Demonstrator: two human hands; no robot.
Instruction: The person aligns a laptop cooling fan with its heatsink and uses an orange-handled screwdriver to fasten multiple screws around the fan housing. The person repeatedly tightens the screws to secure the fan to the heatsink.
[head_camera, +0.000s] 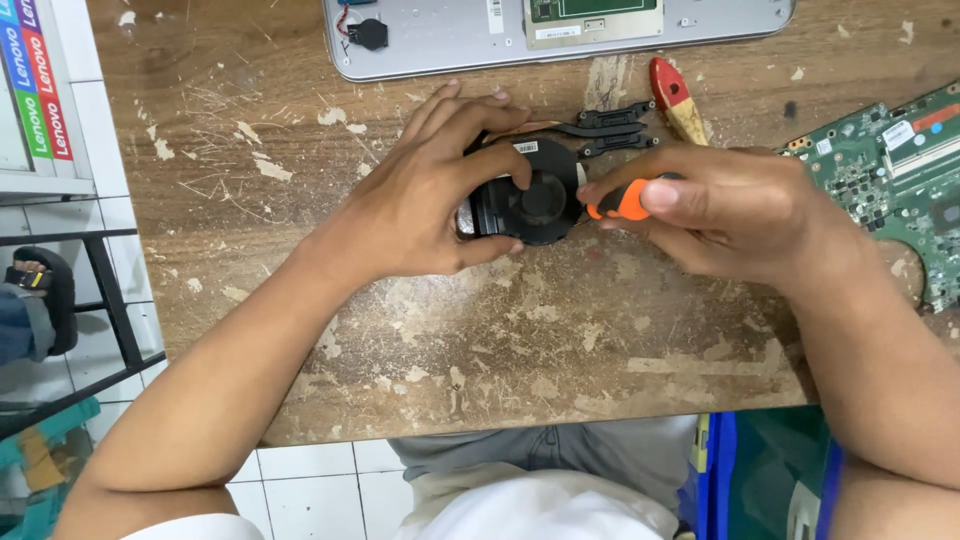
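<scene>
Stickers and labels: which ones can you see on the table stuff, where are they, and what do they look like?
Sticker on the black fan: small white rectangle at its top edge, beside the left hand.
Stickers on the silver laptop base: white strips near its green panel, top middle.
Labels on the green circuit board: small white and orange rectangles, far right.
Striped box: blue, green and red bands, top left corner.

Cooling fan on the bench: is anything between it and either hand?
Nothing visible does. The left hand already grips the black cooling fan on the wooden table. The right hand holds an orange-handled screwdriver right at the fan's edge; its tip is hidden.
</scene>
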